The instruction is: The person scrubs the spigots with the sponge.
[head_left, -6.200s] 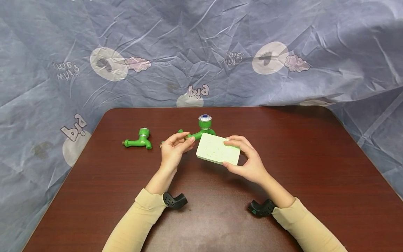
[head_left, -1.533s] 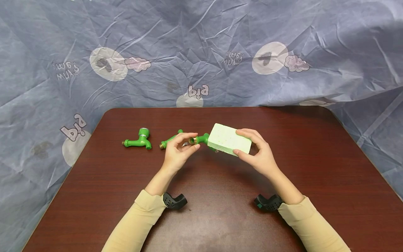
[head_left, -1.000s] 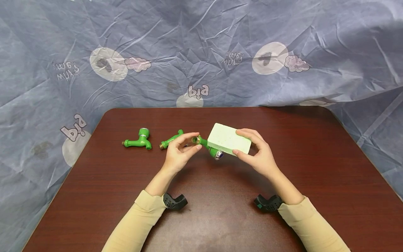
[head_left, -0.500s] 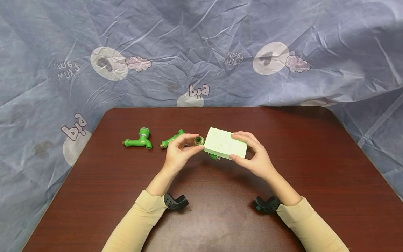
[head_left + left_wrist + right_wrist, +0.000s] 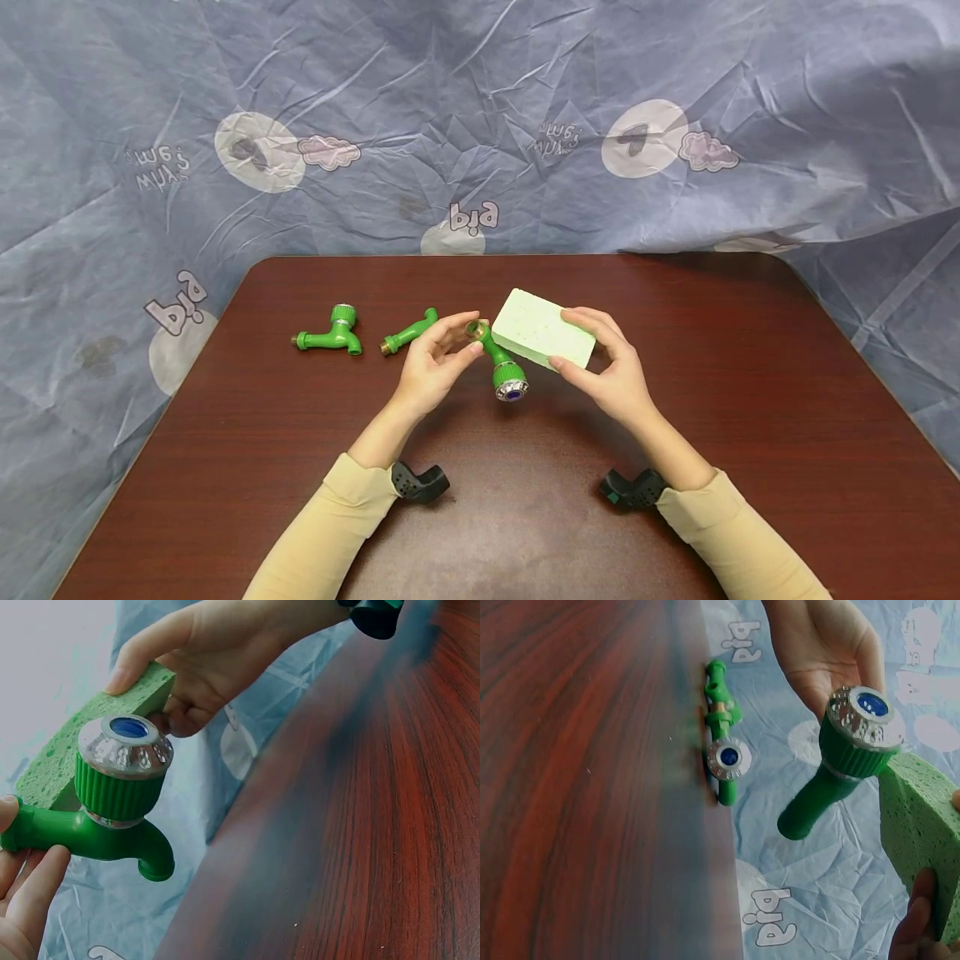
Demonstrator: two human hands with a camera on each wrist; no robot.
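Above the middle of the table, my left hand (image 5: 431,367) grips a green tap (image 5: 498,360) by its brass-ended inlet. Its ribbed knob, with a silver cap and blue centre, tilts down toward me in the head view. My right hand (image 5: 611,371) holds a thick pale green sponge (image 5: 542,327) between thumb and fingers, right beside the tap. In the left wrist view the sponge (image 5: 56,765) lies just behind the tap's body (image 5: 97,834); whether they touch, I cannot tell. The right wrist view shows the tap's knob (image 5: 855,746) near the sponge's corner.
Two more green taps lie on the brown table (image 5: 675,333): one at the left (image 5: 327,340), and one (image 5: 408,332) just left of my left hand, partly hidden by it. A bluish-grey printed sheet (image 5: 420,100) hangs behind the table's far edge.
Earlier the tap's knob pointed up; it has since turned over, and the knob now hangs toward me. The sponge has shifted back and forth beside the tap, ending slightly farther up and right.
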